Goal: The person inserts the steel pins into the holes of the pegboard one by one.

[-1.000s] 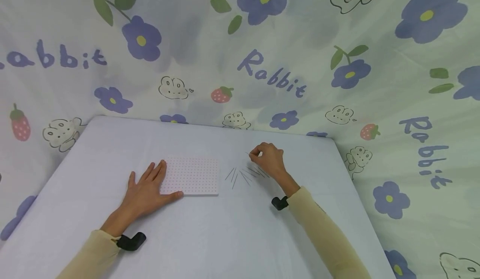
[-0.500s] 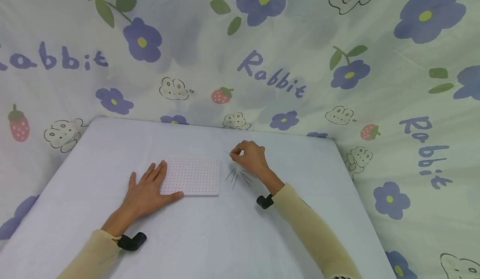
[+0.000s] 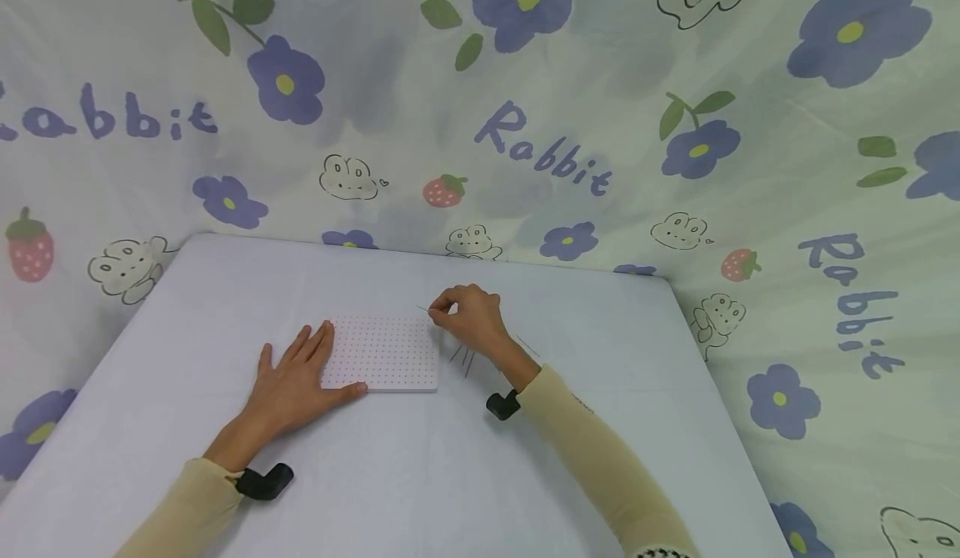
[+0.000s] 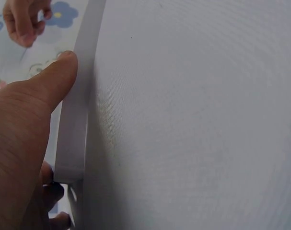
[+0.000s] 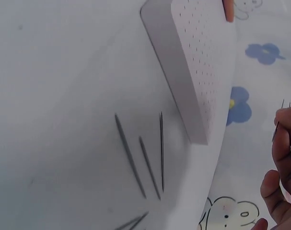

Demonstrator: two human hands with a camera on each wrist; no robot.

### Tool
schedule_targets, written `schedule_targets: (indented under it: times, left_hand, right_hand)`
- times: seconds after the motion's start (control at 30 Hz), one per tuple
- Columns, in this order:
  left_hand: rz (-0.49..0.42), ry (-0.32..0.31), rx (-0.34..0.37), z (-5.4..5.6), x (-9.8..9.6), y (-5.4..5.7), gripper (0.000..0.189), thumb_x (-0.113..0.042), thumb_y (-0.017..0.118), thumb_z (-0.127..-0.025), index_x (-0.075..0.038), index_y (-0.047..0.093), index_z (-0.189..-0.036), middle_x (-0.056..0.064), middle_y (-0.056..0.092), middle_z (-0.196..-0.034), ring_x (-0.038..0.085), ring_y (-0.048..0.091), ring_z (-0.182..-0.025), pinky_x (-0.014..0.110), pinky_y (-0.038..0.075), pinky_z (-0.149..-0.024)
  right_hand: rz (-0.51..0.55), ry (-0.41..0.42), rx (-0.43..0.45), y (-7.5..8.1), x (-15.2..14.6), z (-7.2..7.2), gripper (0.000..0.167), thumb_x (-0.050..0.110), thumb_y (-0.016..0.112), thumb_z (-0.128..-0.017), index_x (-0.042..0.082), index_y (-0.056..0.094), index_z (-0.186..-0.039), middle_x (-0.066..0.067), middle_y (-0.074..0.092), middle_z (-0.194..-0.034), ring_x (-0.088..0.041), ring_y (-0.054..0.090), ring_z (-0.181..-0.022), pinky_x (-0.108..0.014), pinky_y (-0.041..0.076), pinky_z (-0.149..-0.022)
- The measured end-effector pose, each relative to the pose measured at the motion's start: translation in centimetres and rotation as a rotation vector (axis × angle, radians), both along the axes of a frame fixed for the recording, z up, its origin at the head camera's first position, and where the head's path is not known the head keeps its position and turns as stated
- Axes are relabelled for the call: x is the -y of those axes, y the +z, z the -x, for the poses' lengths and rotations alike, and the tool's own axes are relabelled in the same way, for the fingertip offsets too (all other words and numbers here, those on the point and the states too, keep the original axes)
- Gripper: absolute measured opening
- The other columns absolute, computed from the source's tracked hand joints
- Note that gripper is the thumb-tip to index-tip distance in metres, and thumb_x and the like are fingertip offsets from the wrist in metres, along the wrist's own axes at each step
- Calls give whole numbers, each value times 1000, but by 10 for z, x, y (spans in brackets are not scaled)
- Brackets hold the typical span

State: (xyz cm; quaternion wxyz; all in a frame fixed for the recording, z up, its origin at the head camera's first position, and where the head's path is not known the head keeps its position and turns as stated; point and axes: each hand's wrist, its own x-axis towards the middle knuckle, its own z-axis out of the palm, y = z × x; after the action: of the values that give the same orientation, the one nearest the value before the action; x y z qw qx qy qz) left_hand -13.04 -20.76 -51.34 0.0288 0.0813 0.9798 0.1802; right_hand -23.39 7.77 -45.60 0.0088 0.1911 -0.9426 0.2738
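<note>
My right hand (image 3: 474, 321) pinches a thin dark needle (image 3: 422, 308) between thumb and fingertips, just above the far right corner of a white pegboard (image 3: 386, 354) dotted with rows of tiny holes. The needle points left, out past the fingertips. In the right wrist view, the hand is at the right edge. Spread fairly straight, the fingers of my left hand (image 3: 288, 387) rest along the board's left side, with the thumb at its front edge. More needles (image 5: 130, 155) lie on the table to the right of the board, some of them hidden under my right hand in the head view.
A white cloth covers the table (image 3: 420, 475). Behind it and at its sides hangs a curtain (image 3: 397, 82) printed with purple flowers, rabbits and strawberries. Black wrist cameras (image 3: 264, 482) sit on both wrists, over beige sleeves (image 3: 607, 462).
My right hand has moved left with its needle, from above the scattered needles to the board's far right corner. The left hand and the board have stayed in place.
</note>
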Motion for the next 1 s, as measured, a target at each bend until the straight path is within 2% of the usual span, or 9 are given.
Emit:
schedule_targets:
  times: [0.2, 0.43, 0.73, 1.0]
  left_hand:
    - [-3, -3, 10, 0, 0, 0, 126, -85, 54, -79, 4, 15, -159, 23, 19, -165, 46, 13, -152, 78, -6, -109]
    - [2, -1, 9, 1, 0, 1, 126, -86, 54, -79, 4, 15, -159, 24, 19, -165, 46, 13, -152, 77, -6, -109]
    - [2, -1, 8, 1, 1, 0, 126, -86, 53, -78, 4, 15, -159, 24, 20, -164, 47, 14, -151, 78, -6, -109]
    - [1, -5, 4, 0, 2, 0, 126, -86, 53, -79, 3, 14, -159, 24, 20, -164, 46, 14, -152, 78, -6, -109]
  right_hand:
    - [8, 20, 12, -3, 13, -1, 11, 35, 70, -95, 27, 78, -96, 23, 64, -81, -15, 60, -93, -58, 37, -98]
    - [22, 43, 18, -5, 24, -3, 10, 35, 69, -95, 28, 77, -97, 26, 63, -80, -7, 55, -86, -56, 37, -98]
    - [27, 91, 14, -5, 36, -6, 12, 34, 68, -95, 27, 77, -99, 25, 64, -81, -5, 51, -79, -46, 39, -90]
    - [26, 119, 3, -8, 47, -9, 10, 34, 68, -94, 28, 76, -96, 26, 64, -80, -3, 50, -76, -43, 39, -89]
